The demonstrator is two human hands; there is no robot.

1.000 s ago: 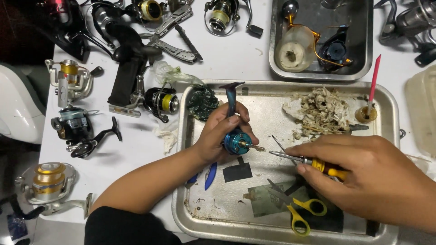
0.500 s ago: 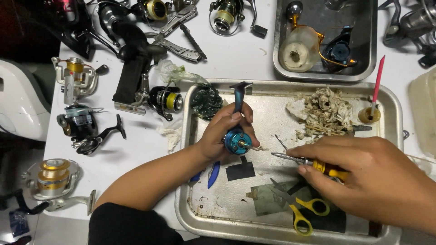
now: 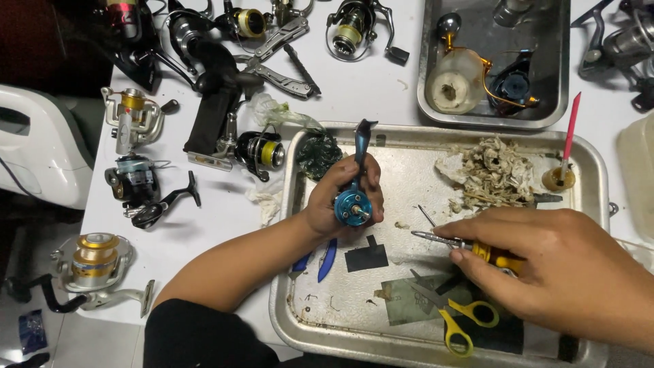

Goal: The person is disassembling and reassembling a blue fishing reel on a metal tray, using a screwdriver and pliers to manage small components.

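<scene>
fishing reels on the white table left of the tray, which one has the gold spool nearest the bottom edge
The silver reel with the big gold spool, lowest on the table's left side; the other reels sit higher up.

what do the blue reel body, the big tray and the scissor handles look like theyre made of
Blue reel body in the left hand: likely anodized metal, given its glossy blue sheen. Big tray: probably stainless steel or aluminium, dull silver with a rolled rim. Scissor handles: yellow plastic, by their smooth, even colour.

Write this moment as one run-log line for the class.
left hand: holds blue reel body | right hand: holds yellow-handled screwdriver, tip short of reel | over metal tray
</scene>
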